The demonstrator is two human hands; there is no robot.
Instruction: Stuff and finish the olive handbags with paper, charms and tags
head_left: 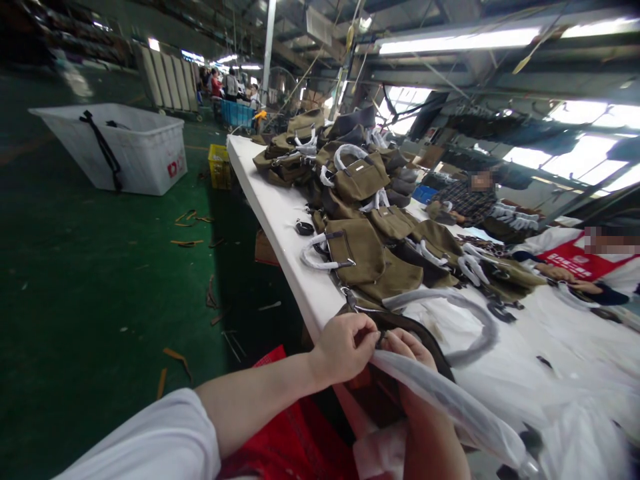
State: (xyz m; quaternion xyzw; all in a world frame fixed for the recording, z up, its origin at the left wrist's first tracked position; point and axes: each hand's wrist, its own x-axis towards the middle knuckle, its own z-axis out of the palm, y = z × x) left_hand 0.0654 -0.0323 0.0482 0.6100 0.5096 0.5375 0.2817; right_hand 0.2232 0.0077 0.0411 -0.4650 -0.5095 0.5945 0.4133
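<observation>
My left hand is pinched at the edge of a dark brown bag, its thumb and fingertips pressed together near a small dark piece. Close beside it, my right hand has its fingers closed at the same spot; the small dark piece shows between the two hands. The bag's zipper lies just beyond them. One plastic-wrapped handle crosses over my right wrist toward the lower right, and another wrapped handle arches behind the bag.
Olive bags with wrapped handles are piled along the white table. Two people sit across it, one in a red apron. A white bin and yellow crate stand on the green floor at left, with scattered strips.
</observation>
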